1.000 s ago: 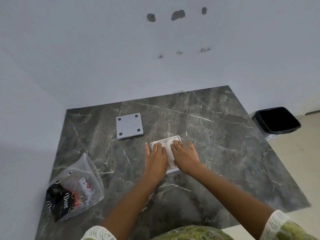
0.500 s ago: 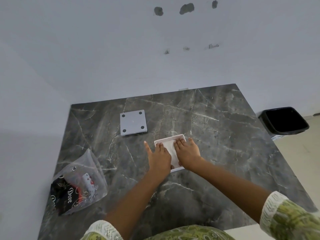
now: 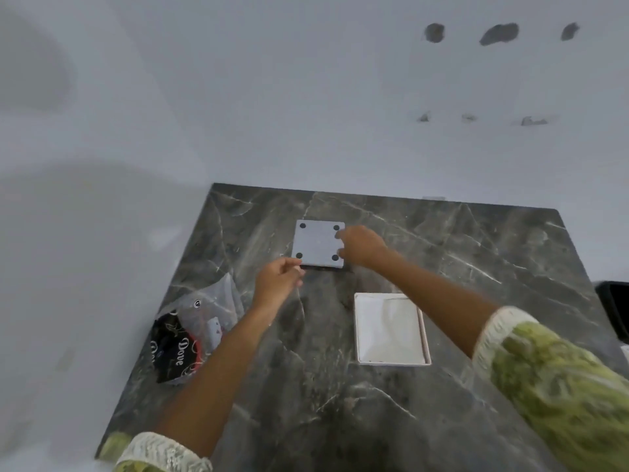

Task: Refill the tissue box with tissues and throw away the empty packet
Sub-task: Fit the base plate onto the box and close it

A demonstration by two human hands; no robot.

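A white tissue box (image 3: 390, 329) lies open on the dark marble table (image 3: 442, 253), filled with white tissues. Its grey square lid (image 3: 318, 243), with a black pad at each corner, lies farther back. My right hand (image 3: 360, 246) touches the lid's right edge with its fingers curled. My left hand (image 3: 277, 284) is at the lid's front left corner, fingers pinched close to it. Whether either hand has a firm hold on the lid is unclear. The empty clear packet (image 3: 190, 330) with black and red print lies at the table's left edge.
A black waste bin (image 3: 614, 311) stands on the floor just past the table's right edge, mostly cut off. White walls close the table in at the back and on the left.
Both hands left the tissues in the box and reached back to the grey lid. The view swung to the left.
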